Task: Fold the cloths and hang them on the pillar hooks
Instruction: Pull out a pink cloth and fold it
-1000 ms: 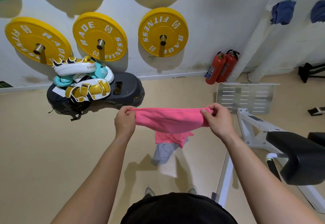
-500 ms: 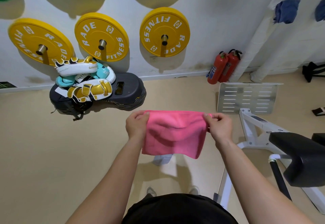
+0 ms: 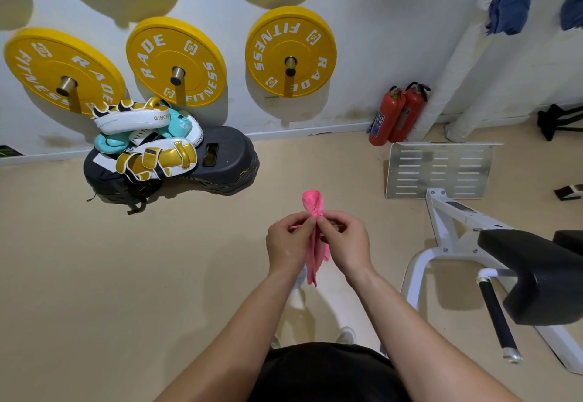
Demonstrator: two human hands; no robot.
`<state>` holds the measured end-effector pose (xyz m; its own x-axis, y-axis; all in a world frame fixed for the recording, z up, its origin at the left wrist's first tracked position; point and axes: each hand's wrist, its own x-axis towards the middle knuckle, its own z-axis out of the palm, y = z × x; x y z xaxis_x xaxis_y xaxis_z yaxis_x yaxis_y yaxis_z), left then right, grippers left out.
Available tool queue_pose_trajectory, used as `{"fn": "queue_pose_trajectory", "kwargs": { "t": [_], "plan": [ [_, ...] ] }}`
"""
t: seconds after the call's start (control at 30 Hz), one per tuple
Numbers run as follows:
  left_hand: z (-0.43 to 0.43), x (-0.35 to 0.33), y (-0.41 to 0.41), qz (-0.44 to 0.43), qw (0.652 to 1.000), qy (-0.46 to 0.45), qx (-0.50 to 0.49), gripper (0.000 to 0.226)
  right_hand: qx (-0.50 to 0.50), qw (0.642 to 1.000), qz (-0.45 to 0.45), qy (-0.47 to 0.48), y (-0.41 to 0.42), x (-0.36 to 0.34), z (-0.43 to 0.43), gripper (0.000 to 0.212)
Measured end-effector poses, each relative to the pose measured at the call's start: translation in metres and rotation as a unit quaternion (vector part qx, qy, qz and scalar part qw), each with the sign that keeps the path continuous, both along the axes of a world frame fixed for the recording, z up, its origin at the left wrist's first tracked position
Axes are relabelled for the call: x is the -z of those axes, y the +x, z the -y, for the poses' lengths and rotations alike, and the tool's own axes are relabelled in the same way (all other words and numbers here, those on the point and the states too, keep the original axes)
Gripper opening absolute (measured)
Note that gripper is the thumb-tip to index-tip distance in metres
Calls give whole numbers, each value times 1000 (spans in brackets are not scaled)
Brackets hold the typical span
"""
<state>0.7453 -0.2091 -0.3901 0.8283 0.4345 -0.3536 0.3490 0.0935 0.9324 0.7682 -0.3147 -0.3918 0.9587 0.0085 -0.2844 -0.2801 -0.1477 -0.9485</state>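
Note:
A pink cloth [image 3: 313, 204] is folded narrow between my two hands in the middle of the view. My left hand [image 3: 287, 243] and my right hand [image 3: 345, 242] meet and pinch its top corners together, fingertips touching. A loop of cloth bulges above the fingers and the rest hangs down between my wrists. At the upper right, a blue cloth [image 3: 508, 11] hangs on the white pillar [image 3: 454, 67], and a second blue cloth [image 3: 572, 11] hangs at the frame's right edge.
Yellow weight plates [image 3: 290, 51] hang on the wall. Boxing pads [image 3: 145, 139] lie piled on a black step at the left. Two red fire extinguishers [image 3: 397, 114] stand by the pillar. A white bench frame with black padding [image 3: 536, 275] is at my right.
My hands came together from wide apart, folding the spread pink cloth in half into a narrow strip.

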Motion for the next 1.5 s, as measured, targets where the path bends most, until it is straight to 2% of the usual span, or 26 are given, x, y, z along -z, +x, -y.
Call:
{"fn": "queue_pose_trajectory", "kwargs": {
  "t": [0.13, 0.27, 0.3, 0.37, 0.43, 0.5, 0.57, 0.67, 0.7, 0.8, 0.9, 1.0, 1.1, 1.17, 1.23, 1.3, 1.37, 1.4, 1.43, 1.5],
  "plan": [
    [-9, 0, 1, -21, 998, -2, 59, 26, -4, 999, -1, 33, 0, -3, 3, 11],
    [-18, -8, 0, -4, 989, -18, 144, 32, -24, 999, 20, -23, 9, 1, 12, 9],
    [-22, -7, 0, 12, 989, 7, 148, 29, -39, 999, 24, -30, 11, 0, 14, 8],
    [-34, 0, 2, 43, 981, 137, 133, 27, -77, 996, 35, -37, 15, -3, 18, 9],
    [-49, 9, 4, 49, 948, 283, 137, 54, -126, 990, 49, -36, 18, -8, 23, 13],
    [-64, 19, 8, 39, 917, 350, 190, 77, -181, 981, 60, -30, 21, -15, 30, 13],
    [-75, 23, 11, 27, 907, 346, 238, 72, -226, 971, 72, -16, 26, -20, 36, 9],
    [-83, 19, 11, 29, 922, 302, 241, 30, -251, 964, 86, -10, 33, -26, 42, 9],
    [-85, 16, 11, 28, 935, 262, 238, 23, -239, 967, 88, -19, 35, -26, 45, 12],
    [-87, 8, 8, 40, 969, 88, 229, 15, -171, 978, 91, -82, 41, -20, 53, 19],
    [-79, 1, 7, 57, 978, 35, 196, 12, -132, 983, 75, -107, 39, -12, 53, 21],
    [-67, -4, 8, 78, 983, 73, 148, 11, -117, 988, 66, -74, 33, -9, 51, 11],
    [-57, -10, 10, 93, 966, 222, 96, 7, -110, 992, 49, -23, 29, -11, 51, 19],
    [-50, -12, 12, 83, 945, 303, 93, 6, -95, 993, 60, -43, 30, -13, 49, 27],
    [-47, -10, 14, 75, 933, 336, 108, 3, -103, 990, 51, -86, 32, -13, 45, 33],
    [-44, -10, 16, 95, 930, 326, 138, 7, -140, 982, 8, -129, 34, -18, 41, 39],
    [-41, -14, 16, 120, 931, 295, 180, 9, -212, 957, 1, -200, 35, -21, 39, 67],
    [-38, -16, 16, 127, 931, 276, 200, 11, -257, 939, 14, -230, 35, -24, 37, 72],
    [-36, -18, 16, 131, 934, 254, 213, 12, -297, 922, 39, -245, 34, -27, 34, 69],
    [-31, -21, 12, 131, 947, 207, 207, 14, -323, 911, 89, -239, 37, -32, 28, 45]
  ]
}}
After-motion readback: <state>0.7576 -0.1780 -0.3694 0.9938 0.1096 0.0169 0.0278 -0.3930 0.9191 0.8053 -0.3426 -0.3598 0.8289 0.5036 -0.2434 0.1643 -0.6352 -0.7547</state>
